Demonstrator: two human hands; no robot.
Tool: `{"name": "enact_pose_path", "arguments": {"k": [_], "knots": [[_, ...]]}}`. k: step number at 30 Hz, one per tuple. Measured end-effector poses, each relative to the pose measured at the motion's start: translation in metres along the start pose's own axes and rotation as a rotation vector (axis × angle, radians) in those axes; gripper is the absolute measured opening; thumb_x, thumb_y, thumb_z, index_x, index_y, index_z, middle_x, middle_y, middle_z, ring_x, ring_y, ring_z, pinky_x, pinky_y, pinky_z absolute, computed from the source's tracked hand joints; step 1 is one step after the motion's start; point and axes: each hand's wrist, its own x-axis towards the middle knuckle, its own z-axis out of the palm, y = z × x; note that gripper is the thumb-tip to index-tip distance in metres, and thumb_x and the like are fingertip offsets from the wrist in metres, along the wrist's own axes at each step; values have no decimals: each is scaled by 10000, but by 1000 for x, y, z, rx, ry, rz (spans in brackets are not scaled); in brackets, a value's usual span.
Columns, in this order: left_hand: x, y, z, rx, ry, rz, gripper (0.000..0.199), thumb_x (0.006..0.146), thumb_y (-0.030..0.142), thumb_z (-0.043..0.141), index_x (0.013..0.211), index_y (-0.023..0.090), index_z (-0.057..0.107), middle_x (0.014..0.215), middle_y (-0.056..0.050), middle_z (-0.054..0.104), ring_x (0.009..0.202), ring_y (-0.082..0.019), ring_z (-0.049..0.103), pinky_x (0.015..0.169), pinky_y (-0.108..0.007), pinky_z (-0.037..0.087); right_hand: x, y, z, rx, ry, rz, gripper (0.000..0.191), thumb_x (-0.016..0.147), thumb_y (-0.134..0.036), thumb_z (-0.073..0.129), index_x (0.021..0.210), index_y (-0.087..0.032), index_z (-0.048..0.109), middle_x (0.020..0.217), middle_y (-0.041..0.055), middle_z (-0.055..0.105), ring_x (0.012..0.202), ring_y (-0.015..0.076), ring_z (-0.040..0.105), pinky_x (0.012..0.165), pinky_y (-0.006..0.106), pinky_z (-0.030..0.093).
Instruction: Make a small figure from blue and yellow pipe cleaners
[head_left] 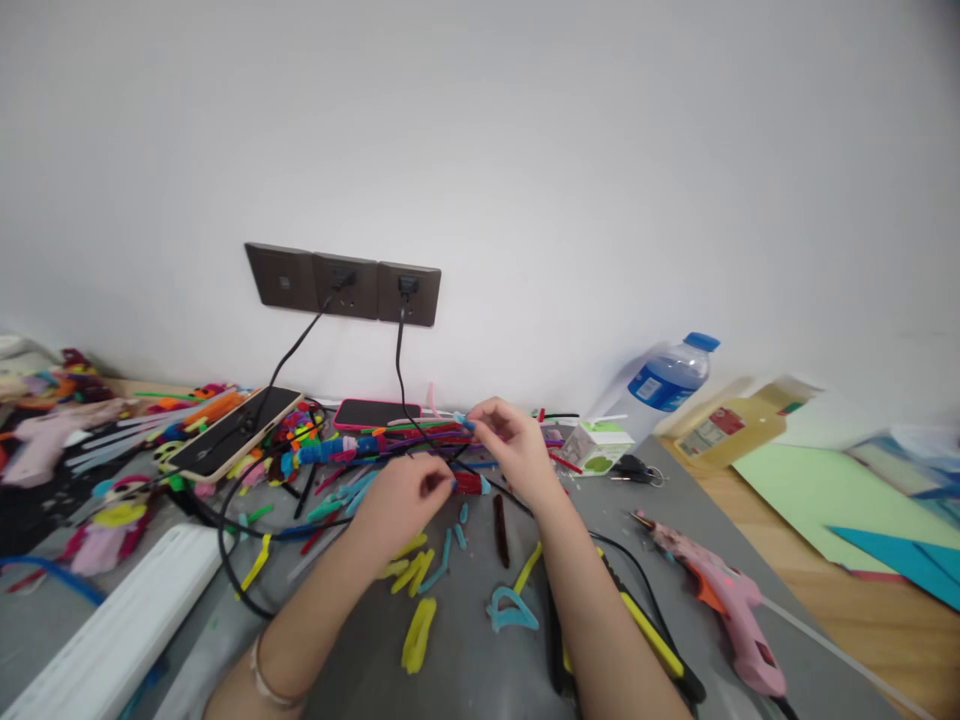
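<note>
My right hand (514,445) is raised over the back of the table, thumb and forefinger pinched on a small light blue fuzzy piece (463,421), likely bent pipe cleaner. Lower and to its left, my left hand (405,500) has its fingers curled together. A red fuzzy piece with a light blue end (472,485) shows right at the left fingertips; whether they grip it is unclear. In front of the hands lie bent yellow pipe cleaners (418,635), short light blue bits (461,537), a dark brown strip (501,530) and a light blue loop (513,610) with a yellow stem.
A pink glue gun (720,600) and yellow-black pliers (649,635) lie right. Behind stand a small carton (596,447) and water bottle (667,380). A white power strip (127,630), a phone (236,435) and black cables (225,540) are left, among many pipe cleaners.
</note>
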Motion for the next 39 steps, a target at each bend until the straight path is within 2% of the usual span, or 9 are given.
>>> {"name": "enact_pose_path", "arguments": {"k": [4, 9, 12, 15, 19, 22, 26, 33, 39], "knots": [[-9, 6, 20, 461, -88, 40, 126, 842, 217, 576, 821, 205, 699, 865, -84, 700, 927, -260, 605, 738, -324, 421, 2, 8, -2, 53, 39, 23, 106, 814, -300, 619, 798, -197, 599, 676, 0, 573, 609, 147, 520, 580, 267, 412], [-11, 9, 36, 582, -201, -48, 139, 848, 173, 566, 929, 187, 678, 944, -116, 708, 947, -273, 635, 725, -325, 434, 3, 7, 1, 67, 22, 33, 136, 795, -318, 640, 776, -192, 593, 677, 1, 563, 607, 143, 503, 583, 268, 403], [-11, 9, 36, 572, -206, -15, 167, 847, 131, 516, 899, 182, 667, 930, -109, 702, 928, -256, 643, 721, -313, 428, 3, 5, 0, 86, 3, 53, 143, 798, -319, 638, 776, -187, 590, 676, 2, 564, 610, 139, 506, 589, 265, 405], [-11, 10, 28, 469, -167, -19, 127, 789, 124, 533, 805, 183, 644, 782, -61, 682, 793, -223, 635, 683, -299, 412, 3, 5, -4, 148, -57, 77, 158, 811, -334, 632, 797, -182, 593, 690, 3, 575, 623, 135, 518, 605, 261, 423], [-6, 8, 11, 151, -39, -33, 73, 741, 136, 536, 753, 191, 584, 655, 9, 609, 623, -150, 566, 605, -254, 390, 1, 3, -8, 216, -202, 125, 176, 822, -351, 633, 836, -178, 599, 714, -1, 572, 650, 134, 533, 622, 257, 442], [1, 1, -3, -175, 3, -23, 38, 776, 202, 532, 788, 188, 565, 659, 22, 573, 591, -128, 542, 569, -231, 414, 0, 1, -8, 220, -258, 158, 187, 815, -360, 647, 822, -184, 582, 731, -3, 566, 661, 136, 531, 629, 259, 439], [6, -4, -18, -382, 35, -40, 146, 772, 262, 583, 866, 161, 630, 715, -2, 586, 602, -128, 536, 531, -225, 445, -1, 3, -7, 134, -252, 129, 155, 826, -327, 633, 806, -179, 589, 732, -2, 566, 659, 136, 519, 624, 259, 404], [8, -12, -24, -547, 35, -83, 215, 780, 286, 640, 943, 148, 654, 841, -35, 647, 646, -120, 587, 617, -251, 519, -2, -3, -3, -41, -225, 44, 75, 829, -210, 583, 852, -169, 641, 739, 5, 601, 661, 136, 518, 624, 255, 389], [10, -10, -23, -607, 89, -96, 233, 713, 267, 704, 856, 177, 544, 808, 9, 574, 676, -112, 555, 536, -201, 491, -3, -9, 3, -87, -207, -14, 87, 797, -154, 558, 826, -170, 639, 736, 3, 604, 633, 127, 492, 604, 247, 385]]}}
